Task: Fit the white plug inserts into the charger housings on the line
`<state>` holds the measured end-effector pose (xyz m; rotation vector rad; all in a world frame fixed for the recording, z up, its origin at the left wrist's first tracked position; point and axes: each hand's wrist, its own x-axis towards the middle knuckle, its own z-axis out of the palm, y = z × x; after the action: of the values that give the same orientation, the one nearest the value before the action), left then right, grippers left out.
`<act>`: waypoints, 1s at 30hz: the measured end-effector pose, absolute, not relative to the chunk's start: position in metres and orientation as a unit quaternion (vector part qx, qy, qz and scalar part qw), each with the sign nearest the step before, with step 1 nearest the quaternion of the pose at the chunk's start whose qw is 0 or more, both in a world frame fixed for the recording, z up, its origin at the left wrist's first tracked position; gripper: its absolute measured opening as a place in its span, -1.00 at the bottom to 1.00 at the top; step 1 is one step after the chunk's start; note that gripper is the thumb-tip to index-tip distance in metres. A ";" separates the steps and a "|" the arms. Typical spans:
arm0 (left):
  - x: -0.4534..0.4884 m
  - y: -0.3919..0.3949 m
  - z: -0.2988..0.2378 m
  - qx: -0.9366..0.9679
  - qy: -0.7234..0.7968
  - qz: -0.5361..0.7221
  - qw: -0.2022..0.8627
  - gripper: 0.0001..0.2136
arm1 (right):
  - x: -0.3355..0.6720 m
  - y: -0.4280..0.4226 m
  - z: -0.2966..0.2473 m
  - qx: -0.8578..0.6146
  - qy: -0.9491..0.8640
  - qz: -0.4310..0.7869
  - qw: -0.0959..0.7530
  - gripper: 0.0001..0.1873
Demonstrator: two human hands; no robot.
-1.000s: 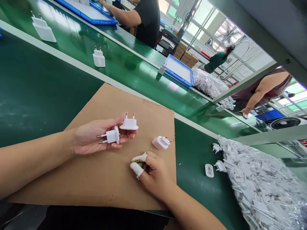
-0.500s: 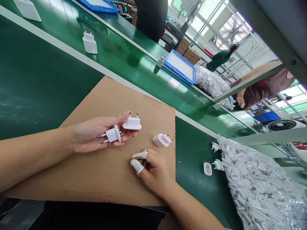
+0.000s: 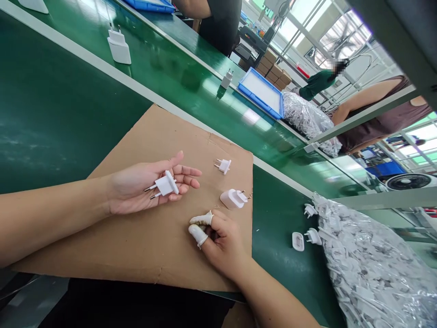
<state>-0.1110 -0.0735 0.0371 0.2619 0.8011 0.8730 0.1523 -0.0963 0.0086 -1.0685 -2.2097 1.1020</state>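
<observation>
My left hand (image 3: 146, 184) lies palm up over a brown cardboard sheet (image 3: 143, 237), fingers stretched out, with one white two-pin plug piece (image 3: 164, 186) resting across its fingers. A second white plug piece (image 3: 223, 165) lies on the cardboard just past the fingertips. A third, rounder plug piece (image 3: 233, 199) lies on the cardboard above my right hand (image 3: 218, 239). My right hand rests on the cardboard with fingers curled; two fingers wear white finger cots. Nothing shows in it.
A clear bag full of white plug parts (image 3: 372, 269) lies at the right, with loose pieces (image 3: 305, 234) beside it on the green table. White chargers (image 3: 119, 45) stand on the conveyor belt. A blue tray (image 3: 262, 92) and other people sit beyond.
The upper plug piece has left my left hand's fingertips and now lies on the cardboard beyond them. My left fingers have opened flat. My right hand stays put.
</observation>
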 end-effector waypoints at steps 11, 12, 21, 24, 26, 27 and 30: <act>-0.115 -0.079 0.054 0.088 0.384 0.502 0.770 -0.50 | 0.152 -0.096 0.009 -0.386 -0.797 0.407 0.222 -0.83; -0.115 -0.080 0.054 0.091 0.381 0.500 0.772 -0.48 | 0.153 -0.096 0.009 -0.386 -0.798 0.406 0.222 -0.83; -0.109 -0.081 0.045 0.192 0.375 0.532 0.734 -0.68 | 0.152 -0.094 0.008 -0.373 -0.799 0.409 0.237 -0.85; -0.108 -0.081 0.050 0.197 0.370 0.536 0.733 -0.59 | 0.153 -0.094 0.008 -0.371 -0.802 0.403 0.240 -0.85; -0.110 -0.083 0.054 0.183 0.349 0.519 0.759 -0.40 | 0.154 -0.094 0.008 -0.369 -0.804 0.400 0.240 -0.85; -0.112 -0.085 0.057 0.177 0.336 0.506 0.774 -0.30 | 0.154 -0.094 0.008 -0.368 -0.804 0.399 0.240 -0.85; -0.116 -0.088 0.060 0.179 0.310 0.483 0.799 -0.13 | 0.154 -0.094 0.008 -0.365 -0.805 0.400 0.240 -0.84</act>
<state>-0.1163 -0.0884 0.0597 0.3837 0.6660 1.0358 0.1541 -0.0936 0.0079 -1.0000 -2.2037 1.0960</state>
